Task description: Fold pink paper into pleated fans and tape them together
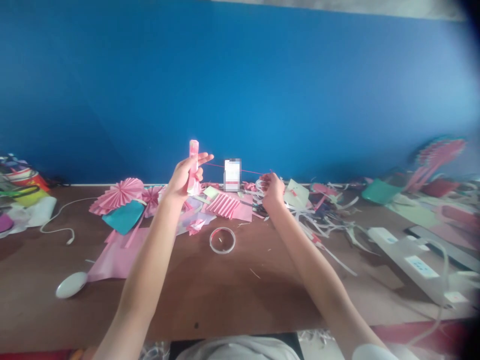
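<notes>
Upright in my left hand (183, 176) is a narrow bundle of folded pink paper (194, 149), gripped near its middle with some fingers stretched to the right. A thin pink thread (253, 172) runs taut across from beside that bundle to my right hand (273, 191). The fingers of my right hand are pinched on the thread's end. Below and between the hands lies a pleated pink paper (224, 205) on the table. Nearer to me is a clear tape roll (222, 251).
A phone (231, 176) stands upright by the blue wall. Pink paper fans (122, 194) and a teal paper (125, 217) lie left. A white mouse (71, 285) sits front left. Paper scraps (318, 225) and a white power strip (422, 267) lie right.
</notes>
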Motion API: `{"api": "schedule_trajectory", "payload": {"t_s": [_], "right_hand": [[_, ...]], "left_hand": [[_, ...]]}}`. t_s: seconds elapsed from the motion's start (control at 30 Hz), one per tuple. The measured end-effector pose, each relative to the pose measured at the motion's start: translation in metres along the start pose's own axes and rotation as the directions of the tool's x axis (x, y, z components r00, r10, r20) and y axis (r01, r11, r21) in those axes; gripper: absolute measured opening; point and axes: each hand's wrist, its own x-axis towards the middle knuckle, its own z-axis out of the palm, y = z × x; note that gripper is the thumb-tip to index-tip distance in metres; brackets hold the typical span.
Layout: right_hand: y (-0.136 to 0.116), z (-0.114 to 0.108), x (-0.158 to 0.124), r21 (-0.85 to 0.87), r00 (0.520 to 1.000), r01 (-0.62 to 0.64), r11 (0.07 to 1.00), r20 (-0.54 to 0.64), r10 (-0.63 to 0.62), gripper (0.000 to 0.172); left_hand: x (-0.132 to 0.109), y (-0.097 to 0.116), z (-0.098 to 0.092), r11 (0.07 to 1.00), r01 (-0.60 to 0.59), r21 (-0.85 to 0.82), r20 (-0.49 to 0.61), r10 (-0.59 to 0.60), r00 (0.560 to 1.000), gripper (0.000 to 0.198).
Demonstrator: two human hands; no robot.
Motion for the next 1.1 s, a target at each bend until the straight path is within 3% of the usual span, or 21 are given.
{"api": "schedule_trajectory", "payload": {"t_s": [0.17,0.3,0.4,0.47,0.53,0.67,0.77,0.9,1.0,1.03,1.1], "right_hand": [[-0.001,-0.004,0.005,-0.045,0.998,0.018,0.999,-0.061,-0.021,0.013],[0.002,-0.004,0.005,-0.136,1.0,0.02,0.99,0.003,-0.019,0.011],[0.002,-0.003,-0.002,-0.209,0.99,0.142,0.968,0.009,-0.143,0.036],[-0.002,-0.001,-0.01,-0.263,0.935,0.353,0.898,0.063,-0.349,0.051],[-0.007,0.001,-0.019,-0.268,0.851,0.525,0.808,0.182,-0.493,0.05],[-0.02,0.008,-0.047,-0.17,0.765,0.6,0.782,0.408,-0.498,0.032],[-0.025,0.015,-0.069,-0.071,0.659,0.542,0.837,0.654,-0.371,0.027],[-0.021,0.021,-0.089,0.006,0.556,0.319,0.948,0.809,-0.192,0.044],[-0.015,0.024,-0.096,0.014,0.448,0.255,0.967,0.884,-0.131,0.059],[-0.013,0.024,-0.098,0.009,0.429,0.26,0.966,0.895,-0.123,0.061],[-0.01,0.026,-0.1,-0.006,0.444,0.281,0.96,0.887,-0.125,0.057]], "left_hand": [[0.0,0.005,-0.005,0.998,-0.022,-0.057,-0.037,0.02,0.999,0.026],[-0.002,0.006,-0.005,0.997,0.006,-0.077,0.049,-0.003,0.999,0.027],[-0.007,0.007,0.001,0.998,0.049,-0.044,0.132,-0.043,0.99,0.029],[-0.011,0.008,0.007,0.996,0.094,-0.005,0.198,-0.092,0.976,0.032],[-0.015,0.008,0.013,0.991,0.131,0.026,0.262,-0.133,0.956,0.033],[-0.017,0.002,0.024,0.983,0.172,0.067,0.316,-0.184,0.931,0.035],[-0.018,-0.004,0.03,0.978,0.188,0.085,0.329,-0.206,0.922,0.036],[-0.021,-0.007,0.035,0.975,0.172,0.142,0.352,-0.212,0.912,0.037],[-0.023,-0.006,0.039,0.975,0.114,0.192,0.382,-0.182,0.906,0.036],[-0.023,-0.005,0.041,0.975,0.097,0.202,0.385,-0.17,0.907,0.035],[-0.025,-0.003,0.044,0.972,0.085,0.22,0.366,-0.163,0.916,0.035]]}}
